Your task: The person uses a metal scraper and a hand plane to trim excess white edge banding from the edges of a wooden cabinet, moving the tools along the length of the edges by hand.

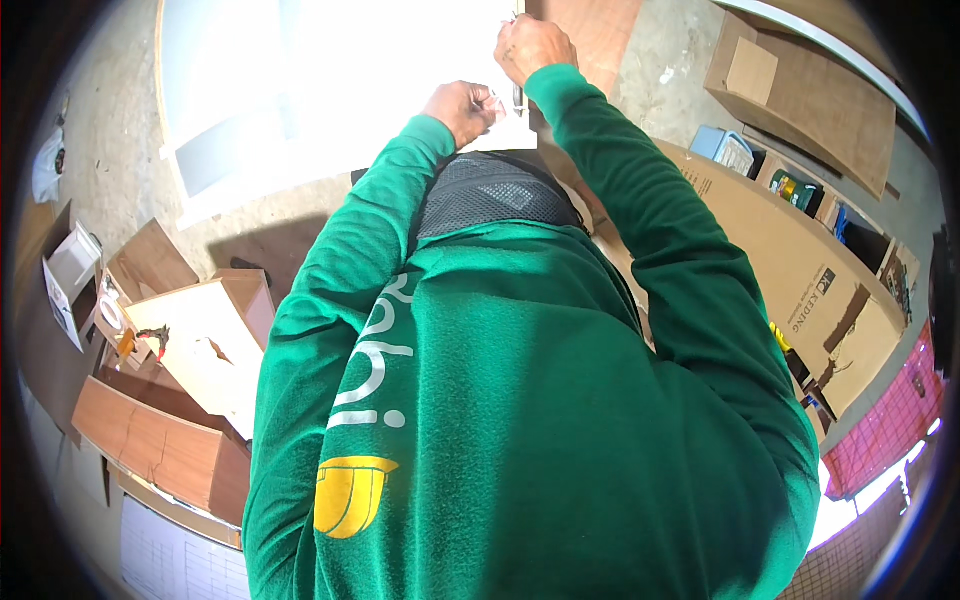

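Observation:
My left hand [462,112] is closed in a pinch at the near right corner of a bright white panel [350,80]. Something small and pale shows at its fingertips, washed out by glare. Farther off, my right hand [537,48] is curled closed over the panel's right edge. A thin dark tip pokes out above its fingers, too little to name. Between the two hands, a narrow dark metal piece [518,98] lies along that edge. Glare hides most of the panel's surface.
A brown board [590,35] adjoins the panel's right side. A large flattened cardboard box [800,270] and an open wooden box [805,95] stand right. Wooden drawers [160,440] and red-handled pliers [155,340] are left. A black mesh belt [490,195] circles my waist.

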`<state>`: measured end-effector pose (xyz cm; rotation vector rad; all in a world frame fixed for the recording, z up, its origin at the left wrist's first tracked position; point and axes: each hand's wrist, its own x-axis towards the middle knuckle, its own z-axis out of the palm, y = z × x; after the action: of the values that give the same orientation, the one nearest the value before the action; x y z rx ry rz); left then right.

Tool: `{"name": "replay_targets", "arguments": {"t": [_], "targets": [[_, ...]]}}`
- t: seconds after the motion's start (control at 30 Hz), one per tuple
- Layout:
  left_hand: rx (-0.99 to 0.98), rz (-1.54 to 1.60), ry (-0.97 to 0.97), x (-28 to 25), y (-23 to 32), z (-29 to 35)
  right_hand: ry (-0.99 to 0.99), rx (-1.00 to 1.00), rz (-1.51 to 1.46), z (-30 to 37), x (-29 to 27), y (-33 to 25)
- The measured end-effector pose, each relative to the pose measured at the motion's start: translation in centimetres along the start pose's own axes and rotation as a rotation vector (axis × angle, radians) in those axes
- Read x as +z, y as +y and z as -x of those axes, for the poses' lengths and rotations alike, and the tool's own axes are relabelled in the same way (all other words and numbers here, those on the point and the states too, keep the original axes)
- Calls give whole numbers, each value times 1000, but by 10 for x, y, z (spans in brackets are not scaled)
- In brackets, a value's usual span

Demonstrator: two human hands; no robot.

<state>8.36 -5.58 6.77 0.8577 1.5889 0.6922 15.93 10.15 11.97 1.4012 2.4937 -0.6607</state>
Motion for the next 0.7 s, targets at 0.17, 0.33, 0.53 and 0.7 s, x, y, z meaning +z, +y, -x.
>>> {"name": "replay_targets", "arguments": {"t": [0.17,0.33,0.53,0.7], "targets": [[38,-31,46,0,5,5,-15,32,12,-1,-2,1],[45,-88,70,-1,6,4,-50,21,22,-2,-1,1],[68,-174,63,-1,4,2,0,-5,-23,-4,10,10],[32,-104,49,-2,-1,-1,3,61,-48,-2,9,6]]}}
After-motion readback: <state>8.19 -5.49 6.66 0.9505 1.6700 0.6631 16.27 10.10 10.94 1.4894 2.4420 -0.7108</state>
